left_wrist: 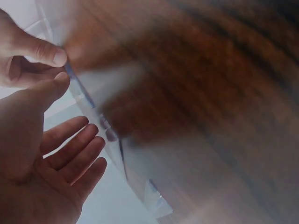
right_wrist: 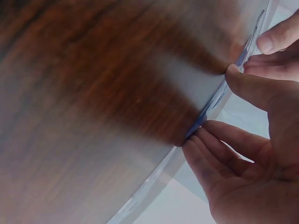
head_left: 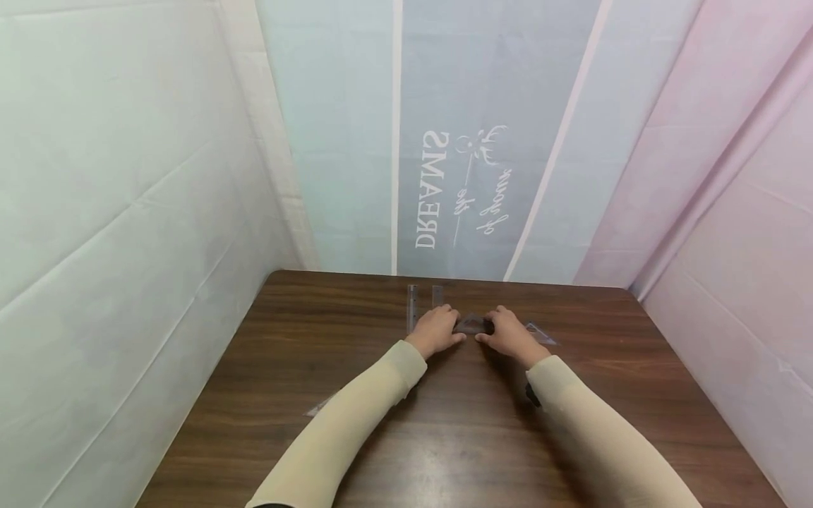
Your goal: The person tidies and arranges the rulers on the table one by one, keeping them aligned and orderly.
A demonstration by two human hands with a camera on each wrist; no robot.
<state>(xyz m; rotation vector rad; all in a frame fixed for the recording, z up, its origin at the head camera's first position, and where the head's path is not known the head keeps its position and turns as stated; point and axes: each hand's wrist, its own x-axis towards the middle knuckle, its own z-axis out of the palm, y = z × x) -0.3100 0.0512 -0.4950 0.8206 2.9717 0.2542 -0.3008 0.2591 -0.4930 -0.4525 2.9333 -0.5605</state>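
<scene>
In the head view a clear triangular set square [head_left: 472,325] lies flat on the wooden table, between the two hands. My left hand [head_left: 438,330] is at its left corner, fingers spread and fairly straight. In the left wrist view the left thumb [left_wrist: 58,83] is right by its edge. My right hand [head_left: 510,334] holds the right corner. Seen from the right wrist, its bent fingertips [right_wrist: 192,135] and thumb meet the thin bluish edge. Two clear rulers, one longer [head_left: 411,307] and one shorter [head_left: 437,295], lie beyond the left hand, partly hidden by it.
A second clear set square [head_left: 541,334] lies just right of the right hand. Another clear pointed piece [head_left: 321,405] shows from under the left forearm. The brown table [head_left: 610,395] meets fabric-covered walls at the back and sides.
</scene>
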